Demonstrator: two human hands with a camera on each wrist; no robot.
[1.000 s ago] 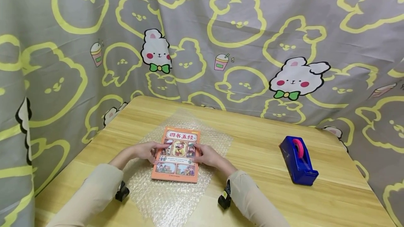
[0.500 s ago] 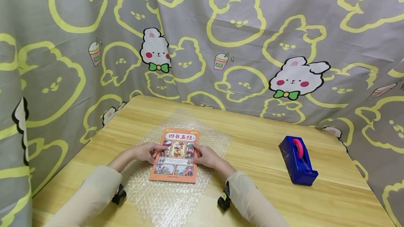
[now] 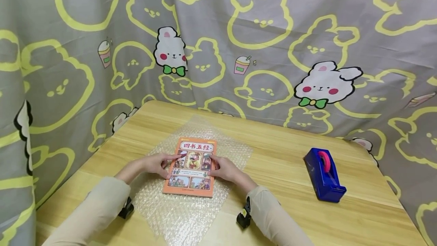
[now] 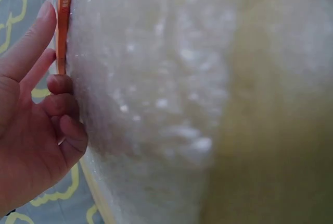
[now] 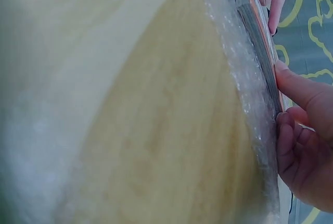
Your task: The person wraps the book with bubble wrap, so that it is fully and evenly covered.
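Note:
An orange comic-style book [image 3: 194,164] with red Chinese characters lies cover up on a sheet of bubble wrap [image 3: 186,215], which is spread cornerwise on the wooden table. My left hand [image 3: 157,164] grips the book's left edge, thumb side over the cover. At the opposite edge my right hand [image 3: 226,168] holds the book with its thumb on top. In the left wrist view the orange spine [image 4: 62,31] shows beside curled fingers [image 4: 65,107]. The right wrist view shows the grey page edges [image 5: 260,39] next to the right thumb. The book hides the middle of the wrap.
A blue tape dispenser [image 3: 324,179] with a pink-cored roll [image 3: 324,161] stands on the right of the wooden table [image 3: 273,158]. A grey curtain [image 3: 205,22] with yellow cartoon outlines hangs behind the table and along its sides.
The head view has shifted slightly. Both hands keep their hold, and the book has moved only a tiny bit on the bubble wrap. The tape dispenser stays in place.

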